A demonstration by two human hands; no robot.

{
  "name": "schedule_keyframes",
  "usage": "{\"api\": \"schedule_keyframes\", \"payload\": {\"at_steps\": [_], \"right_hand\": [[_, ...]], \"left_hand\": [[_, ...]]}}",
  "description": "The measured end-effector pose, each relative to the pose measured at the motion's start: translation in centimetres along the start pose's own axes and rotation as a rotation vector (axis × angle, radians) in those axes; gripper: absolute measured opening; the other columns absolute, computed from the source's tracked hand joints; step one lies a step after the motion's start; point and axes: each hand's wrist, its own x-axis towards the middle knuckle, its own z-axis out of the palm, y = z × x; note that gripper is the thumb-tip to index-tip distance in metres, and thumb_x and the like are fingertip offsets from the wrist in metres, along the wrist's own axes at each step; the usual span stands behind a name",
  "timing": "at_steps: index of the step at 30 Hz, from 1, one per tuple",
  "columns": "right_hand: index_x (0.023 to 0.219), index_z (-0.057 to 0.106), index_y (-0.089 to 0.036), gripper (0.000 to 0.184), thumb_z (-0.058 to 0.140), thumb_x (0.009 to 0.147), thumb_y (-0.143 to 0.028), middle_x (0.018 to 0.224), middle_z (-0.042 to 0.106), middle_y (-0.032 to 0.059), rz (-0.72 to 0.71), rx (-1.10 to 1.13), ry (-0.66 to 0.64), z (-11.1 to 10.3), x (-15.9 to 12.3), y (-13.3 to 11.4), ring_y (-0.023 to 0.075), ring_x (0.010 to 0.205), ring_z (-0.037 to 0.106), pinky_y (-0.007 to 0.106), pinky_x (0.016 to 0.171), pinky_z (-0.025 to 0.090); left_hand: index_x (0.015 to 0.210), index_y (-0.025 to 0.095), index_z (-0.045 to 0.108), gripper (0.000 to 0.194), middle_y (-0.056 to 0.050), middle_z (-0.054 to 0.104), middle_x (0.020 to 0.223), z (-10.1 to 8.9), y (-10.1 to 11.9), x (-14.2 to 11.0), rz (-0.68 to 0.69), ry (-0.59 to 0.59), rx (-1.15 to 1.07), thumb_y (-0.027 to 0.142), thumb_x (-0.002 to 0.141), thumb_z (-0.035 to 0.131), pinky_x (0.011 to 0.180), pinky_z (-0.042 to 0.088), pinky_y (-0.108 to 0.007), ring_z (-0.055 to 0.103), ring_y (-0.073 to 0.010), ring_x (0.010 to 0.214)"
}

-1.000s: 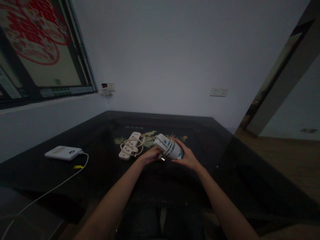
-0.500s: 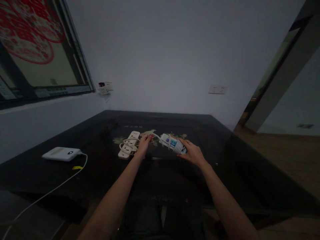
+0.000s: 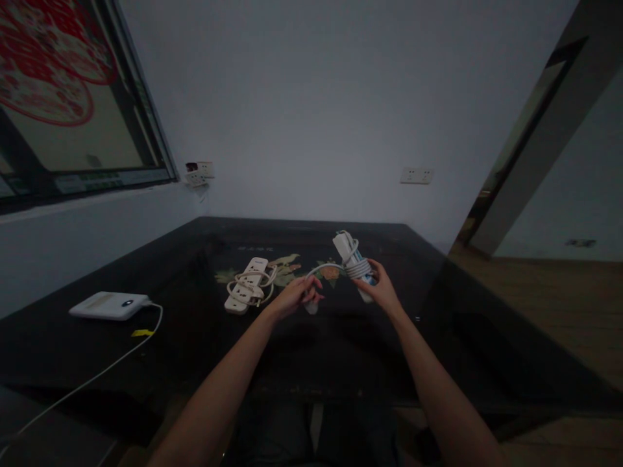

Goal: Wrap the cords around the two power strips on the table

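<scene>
My right hand [image 3: 379, 290] grips a white power strip [image 3: 351, 258] with blue markings, held nearly upright above the dark table [image 3: 170, 337], its cord wound round the body. A loose length of that cord [image 3: 322, 268] arcs left to my left hand [image 3: 296, 296], which pinches the plug end. A second, cream power strip [image 3: 244, 292] with its cord bundled on top lies flat on the table just left of my left hand.
A white power bank [image 3: 108, 305] lies at the table's left with a white cable [image 3: 92, 376] running toward the near edge. Wall sockets [image 3: 415, 175] sit on the far wall, and another socket [image 3: 198, 172] is near the window [image 3: 63, 117]. Wooden floor [image 3: 549, 305] lies to the right.
My right hand has tipped the white strip from lying sideways to nearly upright. My left hand came back from the cream strip and pulled the cord end off leftward.
</scene>
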Motion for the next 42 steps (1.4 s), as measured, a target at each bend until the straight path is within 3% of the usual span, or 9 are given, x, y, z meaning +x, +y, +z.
{"api": "schedule_keyframes", "payload": {"at_steps": [6,12,16,20,24,29,33,39,42], "right_hand": [[0.119,0.048,-0.023,0.065,0.077,0.062,-0.038,0.12,0.058,0.0093,0.02,0.34,-0.085,0.5,-0.5,-0.6,0.0247,0.109,0.056,0.041,0.096,0.042],[0.114,0.055,-0.023,0.059,0.077,0.061,-0.036,0.117,0.063,0.0079,0.02,0.41,-0.116,0.4,-1.0,-1.5,0.027,0.111,0.056,0.042,0.097,0.042],[0.12,0.054,-0.024,0.067,0.079,0.059,-0.037,0.124,0.06,0.0076,-0.005,0.453,-0.189,0.4,-1.3,-1.8,0.0278,0.116,0.054,0.042,0.098,0.042],[0.124,0.052,-0.025,0.07,0.079,0.061,-0.036,0.128,0.058,0.0085,-0.027,0.44,-0.37,0.6,-1.6,-2.3,0.0272,0.117,0.054,0.042,0.097,0.042],[0.124,0.053,-0.025,0.068,0.079,0.062,-0.033,0.129,0.057,0.0088,-0.076,0.369,-0.522,1.0,-2.0,-2.8,0.0267,0.117,0.053,0.043,0.1,0.04],[0.125,0.052,-0.024,0.067,0.078,0.064,-0.03,0.13,0.054,0.0096,-0.135,0.242,-0.638,1.0,-2.2,-3.3,0.0271,0.119,0.051,0.045,0.103,0.035],[0.126,0.052,-0.023,0.068,0.078,0.064,-0.03,0.13,0.053,0.0098,-0.155,0.193,-0.693,0.5,-2.1,-3.7,0.0277,0.12,0.05,0.046,0.104,0.033],[0.135,0.039,-0.024,0.082,0.078,0.064,-0.03,0.123,0.058,0.009,0.012,0.275,-0.951,-1.0,-1.8,-3.7,0.0245,0.112,0.056,0.038,0.094,0.042],[0.134,0.04,-0.022,0.078,0.077,0.065,-0.028,0.116,0.061,0.0078,0.082,0.181,-1.023,-2.1,-1.7,-3.9,0.0226,0.104,0.059,0.035,0.088,0.045]], "left_hand": [[0.072,0.017,0.049,0.039,0.013,0.026,0.04,0.0,0.6,-0.5,0.008,-0.045,-0.085,0.054,0.08,0.059,0.081,0.048,-0.034,0.032,-0.0054,0.041],[0.08,0.012,0.059,0.047,0.012,0.03,0.041,0.1,0.9,-0.9,-0.086,-0.138,-0.035,0.058,0.077,0.058,0.046,0.034,-0.019,0.022,-0.0031,0.036],[0.093,0.011,0.061,0.041,0.008,0.044,0.049,0.3,1.5,-1.3,-0.153,-0.172,0.013,0.048,0.076,0.066,0.044,0.031,-0.017,0.029,-0.0016,0.036],[0.11,0.012,0.058,0.052,0.003,0.055,0.055,0.5,1.8,-1.5,-0.205,-0.195,0.049,0.05,0.075,0.066,0.039,0.028,-0.016,0.04,-0.0038,0.037],[0.107,0.012,0.058,0.051,-0.005,0.065,0.069,1.1,1.5,-1.6,-0.262,-0.238,0.078,0.045,0.07,0.072,0.046,0.04,-0.021,0.056,-0.0111,0.05],[0.089,0.011,0.064,0.036,-0.009,0.067,0.079,1.2,-0.3,-1.4,-0.205,-0.129,0.071,0.031,0.063,0.077,0.063,0.049,-0.03,0.063,-0.0183,0.069],[0.086,0.013,0.063,0.033,-0.006,0.067,0.08,0.6,-1.2,-1.1,-0.105,-0.009,0.068,0.025,0.059,0.078,0.067,0.05,-0.032,0.062,-0.0179,0.071],[0.09,0.016,0.058,0.026,-0.007,0.064,0.093,0.5,0.2,-0.3,0.127,0.129,0.075,0.03,0.071,0.069,0.081,0.049,-0.034,0.062,-0.0197,0.088],[0.089,0.018,0.056,0.022,-0.005,0.061,0.094,0.2,0.7,0.1,0.232,0.241,0.115,0.035,0.077,0.063,0.086,0.047,-0.035,0.061,-0.0193,0.092]]}}
